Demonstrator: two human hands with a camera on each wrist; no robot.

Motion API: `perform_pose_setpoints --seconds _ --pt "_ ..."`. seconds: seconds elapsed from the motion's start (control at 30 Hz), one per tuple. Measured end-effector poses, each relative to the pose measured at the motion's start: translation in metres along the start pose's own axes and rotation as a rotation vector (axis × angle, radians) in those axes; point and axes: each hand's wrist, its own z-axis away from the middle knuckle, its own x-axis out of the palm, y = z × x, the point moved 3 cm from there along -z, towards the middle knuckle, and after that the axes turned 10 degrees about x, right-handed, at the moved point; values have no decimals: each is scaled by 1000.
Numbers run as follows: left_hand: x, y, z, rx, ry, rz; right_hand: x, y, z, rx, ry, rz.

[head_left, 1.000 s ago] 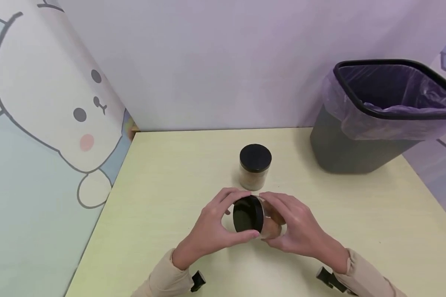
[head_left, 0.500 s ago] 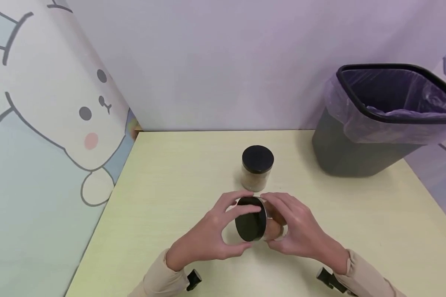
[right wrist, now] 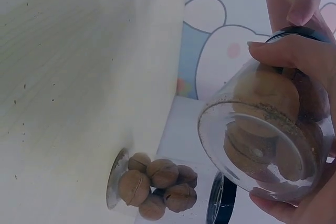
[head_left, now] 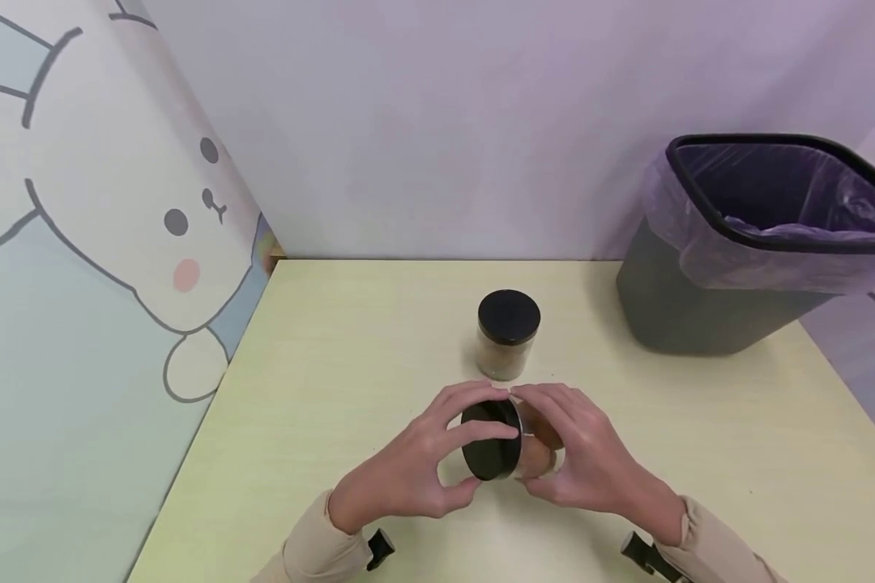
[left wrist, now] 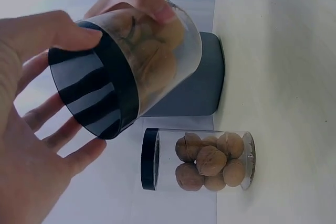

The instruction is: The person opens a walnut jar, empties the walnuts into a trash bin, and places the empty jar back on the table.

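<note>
Jar [left wrist: 173, 61] held tilted above surface [head_left: 335, 340]; body gripped by fingers of right hand [head_left: 586, 457], lid [head_left: 492, 459] by left hand [head_left: 416, 461]. Likely stiff, slick, breakable; best held round body and lid.

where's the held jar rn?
In the head view, the held jar is right of centre, tipped sideways between the left hand at its black lid and the right hand round its body, in front of the upright jar.
</note>
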Motion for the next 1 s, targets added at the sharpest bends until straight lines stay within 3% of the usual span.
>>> perform_pose_setpoints --seconds 0.4,0.6,0.7,0.8,1.0 --pt "9 -8 5 -272 123 47 -2 1 5 -15 5 23" --pt "13 -9 4 -350 118 13 -2 3 7 -19 14 35" --pt "12 -8 4 -344 80 17 -3 5 8 -13 14 37" --pt "9 -6 3 -296 21 27 -4 5 8 -16 16 30" --pt "5 -2 -2 -92 -63 26 -5 6 6 -27 23 23"
